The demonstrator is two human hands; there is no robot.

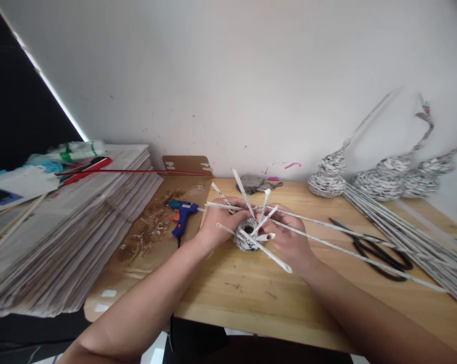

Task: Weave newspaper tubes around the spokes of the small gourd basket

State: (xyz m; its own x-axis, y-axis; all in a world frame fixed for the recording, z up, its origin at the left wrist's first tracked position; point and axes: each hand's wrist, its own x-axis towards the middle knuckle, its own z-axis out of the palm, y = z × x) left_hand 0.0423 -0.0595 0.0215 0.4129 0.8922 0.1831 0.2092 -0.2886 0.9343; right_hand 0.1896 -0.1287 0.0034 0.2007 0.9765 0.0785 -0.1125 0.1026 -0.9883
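Note:
A small round piece woven from rolled newspaper rests at the middle of the wooden table, with several short paper tubes sticking up and out around its dark opening. My left hand grips its left and far side, fingers closed and partly hidden behind the tubes. On the right, my right hand has its fingers closed on the piece's far right side, by two long thin paper strands that run off to the right. The fingertips of both hands nearly meet behind the upright tubes.
Black scissors lie under the strands beside a bundle of paper tubes. Woven gourd shapes stand at the back right. A blue glue gun lies on cardboard, left of which newspapers are stacked. A grey cloth lies behind.

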